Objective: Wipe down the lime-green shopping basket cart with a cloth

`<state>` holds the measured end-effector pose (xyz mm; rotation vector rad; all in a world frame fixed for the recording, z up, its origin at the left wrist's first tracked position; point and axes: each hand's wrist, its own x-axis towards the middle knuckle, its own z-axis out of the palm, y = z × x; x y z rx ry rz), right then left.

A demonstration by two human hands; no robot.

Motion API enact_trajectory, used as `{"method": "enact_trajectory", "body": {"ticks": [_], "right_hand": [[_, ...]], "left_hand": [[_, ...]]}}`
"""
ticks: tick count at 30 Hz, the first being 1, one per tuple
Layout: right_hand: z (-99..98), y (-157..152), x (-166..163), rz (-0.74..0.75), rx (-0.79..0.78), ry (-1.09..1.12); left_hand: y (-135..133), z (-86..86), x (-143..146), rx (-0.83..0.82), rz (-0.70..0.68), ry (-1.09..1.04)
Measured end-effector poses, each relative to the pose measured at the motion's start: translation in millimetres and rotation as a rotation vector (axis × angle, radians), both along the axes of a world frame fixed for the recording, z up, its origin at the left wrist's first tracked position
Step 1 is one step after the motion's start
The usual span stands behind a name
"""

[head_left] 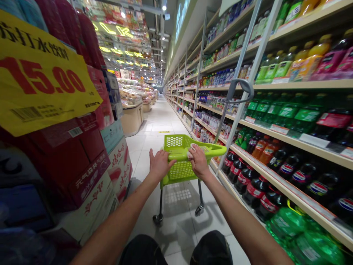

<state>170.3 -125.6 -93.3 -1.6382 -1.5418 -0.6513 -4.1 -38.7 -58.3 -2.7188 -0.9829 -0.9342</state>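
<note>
A lime-green wheeled shopping basket [179, 170] stands in the aisle before me, with grey legs and a tall grey pull handle [239, 90] rising on its right. My left hand [160, 165] grips the basket's near left corner, thumb across the front rim and one finger sticking up. A crumpled white cloth or tissue [190, 151] is bunched in my right hand [198, 161], whose fingers close around it against the near rim. The far part of the basket's inside shows nothing I can make out; the near part is hidden by the rim and hands.
Drink shelves [292, 86] full of bottles line the right side closely. On the left, stacked cartons [91, 165] rise beneath a yellow price sign [44, 73]. A tiled aisle [157, 114] runs ahead past a display counter [132, 119]. My knees [211, 246] are just behind the basket.
</note>
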Motion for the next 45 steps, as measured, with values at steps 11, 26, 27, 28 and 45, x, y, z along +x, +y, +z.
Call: {"method": "enact_trajectory", "body": {"ticks": [11,26,27,28,45], "right_hand": [[6.8,-40,90,-0.049,-0.019,0.200],[26.9,-99,40,-0.047,-0.131,0.056],[26.1,-99,40,-0.083,-0.117,0.052],[24.2,-96,39,-0.129,-0.101,0.048],[-37.6,-57,34,-0.336,0.070,-0.064]], "left_hand": [[-60,-2.2,32,-0.104,-0.210,0.085],[-19,-46.8,38,-0.419,-0.072,0.369],[-18,-47.8,39,-0.415,-0.067,0.377],[-19,-49.1,40,-0.399,-0.075,0.383],[-23,-64.2,40,-0.344,-0.118,0.415]]}}
